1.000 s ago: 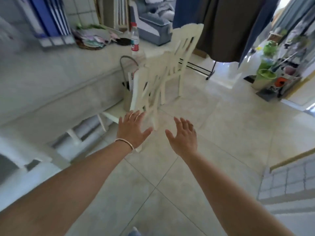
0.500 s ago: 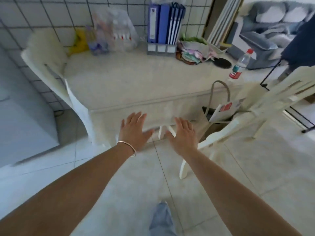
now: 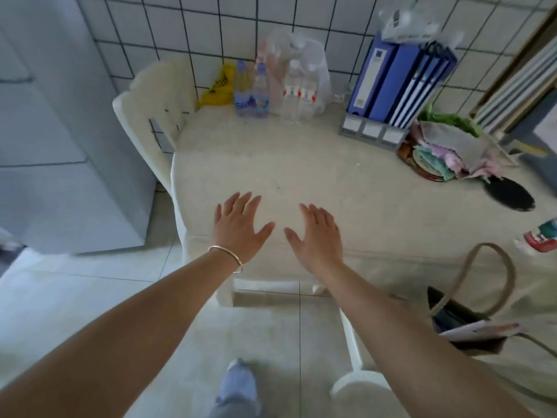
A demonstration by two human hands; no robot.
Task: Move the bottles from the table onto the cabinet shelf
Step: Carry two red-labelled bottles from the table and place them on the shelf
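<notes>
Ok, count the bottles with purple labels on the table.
2: one purple-label bottle by the yellow bag, the other purple-label bottle touching its right side. The plastic bag could hide more.

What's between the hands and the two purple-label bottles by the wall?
Nothing visible. Left hand and right hand hover open over the near table edge; only bare tabletop lies up to the purple-label bottles.

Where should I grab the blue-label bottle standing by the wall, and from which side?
Grip the blue-label bottle around its mid-body, coming from the front, the table's near edge. It stands upright with the tiled wall behind it, a second bottle close on its right and a yellow bag to its left, so the front is probably the clearest side. Either open hand could wrap it.
</notes>
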